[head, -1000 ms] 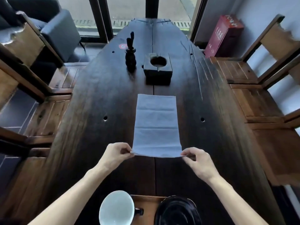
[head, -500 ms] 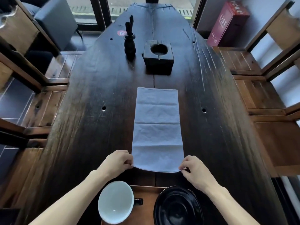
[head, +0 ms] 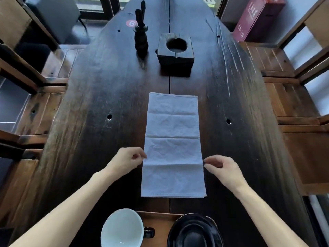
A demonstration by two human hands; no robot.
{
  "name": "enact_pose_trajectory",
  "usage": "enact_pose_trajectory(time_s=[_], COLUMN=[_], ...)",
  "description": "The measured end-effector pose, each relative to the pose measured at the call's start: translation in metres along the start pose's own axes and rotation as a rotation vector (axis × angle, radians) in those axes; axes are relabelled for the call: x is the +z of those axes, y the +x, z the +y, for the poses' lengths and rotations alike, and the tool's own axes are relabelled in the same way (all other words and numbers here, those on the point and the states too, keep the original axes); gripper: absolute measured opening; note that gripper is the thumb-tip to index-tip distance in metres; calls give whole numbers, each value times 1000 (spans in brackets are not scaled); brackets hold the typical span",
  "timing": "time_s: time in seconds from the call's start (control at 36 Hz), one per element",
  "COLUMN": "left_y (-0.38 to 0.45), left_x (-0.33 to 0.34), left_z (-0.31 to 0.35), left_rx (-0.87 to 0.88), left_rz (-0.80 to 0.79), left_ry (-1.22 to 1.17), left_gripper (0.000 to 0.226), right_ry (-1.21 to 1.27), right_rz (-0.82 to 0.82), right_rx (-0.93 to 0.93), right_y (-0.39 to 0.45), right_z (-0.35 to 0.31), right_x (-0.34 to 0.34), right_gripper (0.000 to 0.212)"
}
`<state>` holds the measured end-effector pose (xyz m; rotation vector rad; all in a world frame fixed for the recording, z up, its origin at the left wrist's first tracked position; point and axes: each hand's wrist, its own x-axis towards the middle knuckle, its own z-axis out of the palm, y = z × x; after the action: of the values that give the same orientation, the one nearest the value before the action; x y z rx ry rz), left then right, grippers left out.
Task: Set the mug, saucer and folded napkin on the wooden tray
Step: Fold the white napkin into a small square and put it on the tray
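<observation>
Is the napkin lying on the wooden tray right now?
No, the napkin lies flat on the dark table, beyond the wooden tray that sits at the near edge.

The bottom edge cuts off the mug (head: 122, 228) and the black saucer (head: 195, 232), which hide most of the wooden tray (head: 157, 222), seemingly beneath both.

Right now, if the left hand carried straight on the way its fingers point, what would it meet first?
The left hand points right, toward the napkin lying flat on the table. Its fingertips are at the napkin's left edge, so the cloth comes first; actual contact is unclear from this view.
</observation>
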<state>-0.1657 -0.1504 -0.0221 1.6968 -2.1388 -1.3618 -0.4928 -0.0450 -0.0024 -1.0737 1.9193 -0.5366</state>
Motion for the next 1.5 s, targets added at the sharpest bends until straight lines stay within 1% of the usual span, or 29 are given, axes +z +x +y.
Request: enact_pose_trajectory(time_s=[0.14, 0.28, 0.36, 0.53, 0.61, 0.69, 0.75, 0.81, 0.92, 1.03, 1.11, 1.28, 1.39, 1.5], left_y=[44, 92, 122, 173, 195, 214, 225, 235, 247, 253, 255, 253, 245, 233], left_x=[-25, -46, -55, -70, -76, -79, -80, -80, -77, -79, -80, -82, -83, -83], left_z=[17, 28, 32, 41, 40, 41, 41, 39, 35, 35, 35, 35, 39, 50], left_rx=[-27, -56, -64, -57, 7, 48, 36, 13, -28, -63, -78, -66, -42, -32], left_rz=[151, 230, 254, 264, 250, 231, 227, 229, 261, 289, 293, 271, 264, 281], left_ry=[-86, -178, -185, -109, 2, 83, 101, 114, 109, 88, 52, -45, -81, -103], left_gripper=[8, 9, 13, 18, 19, 29, 38, 40, 24, 15, 13, 12, 9, 7], right_ry=[11, 27, 15, -2, -22, -48, -69, -83, -160, -230, -260, -279, -243, -180], right_rz=[58, 117, 135, 184, 213, 227, 235, 238, 289, 346, 355, 320, 284, 263], right_rx=[-32, -60, -47, -6, 4, -18, -42, -51, -78, -102, -83, -64, -102, -92], right_y=[42, 91, 121, 178, 202, 222, 234, 245, 257, 257, 260, 260, 253, 241], right_z=[-25, -49, -59, -80, -90, -97, -99, -99, -89, -84, -85, -92, -93, -94], right_x=[-14, -20, -20, -21, -22, -21, -19, -16, -7, -2, -1, -1, -3, -3], right_gripper=[14, 14, 15, 16, 17, 20, 22, 24, 19, 13, 9, 10, 7, 6])
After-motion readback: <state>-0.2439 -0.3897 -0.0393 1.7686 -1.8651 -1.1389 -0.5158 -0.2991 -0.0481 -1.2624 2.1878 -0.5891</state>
